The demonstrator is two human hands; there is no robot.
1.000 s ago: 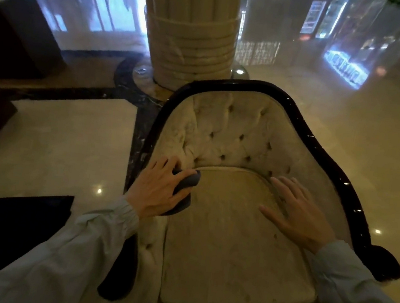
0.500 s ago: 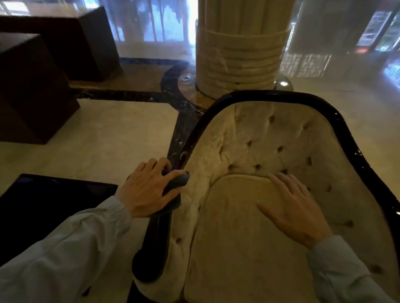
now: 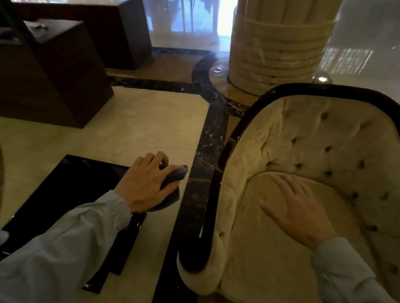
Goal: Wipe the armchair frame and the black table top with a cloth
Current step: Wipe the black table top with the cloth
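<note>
1. The left hand [image 3: 146,185] is curled around a small, soft, dark grey cloth [image 3: 174,173]. The fingers are bent over the top of it and the thumb is tucked under, so the cloth is bunched up in the grip.
2. The cloth sticks out past the fingers, on the side toward the right hand. I cannot tell if it is touching anything underneath.
3. The right hand [image 3: 297,212] is open, with the fingers spread wide. It lies flat on the cream, velvety seat cushion [image 3: 268,262] and holds nothing.
4. The shiny black curved wooden armchair frame [image 3: 215,179] runs between the two hands. It is near the cloth but not touching it.
5. The flat, glossy black square table top [image 3: 75,185] sits just beside the left hand, on the side away from the chair. The left wrist and pale blue sleeve [image 3: 76,231] are over its near edge.
6. I think the chair part is being left and the table part is about to start, since the cloth is off the frame and close to the table.
7. Next, the left hand needs to lower the cloth flat onto the black top and press a little.
8. Then it should slide from one edge to the other, so no spot is missed.
9. The top is shiny, so smears may show. Slow, even wipes would help.
</note>
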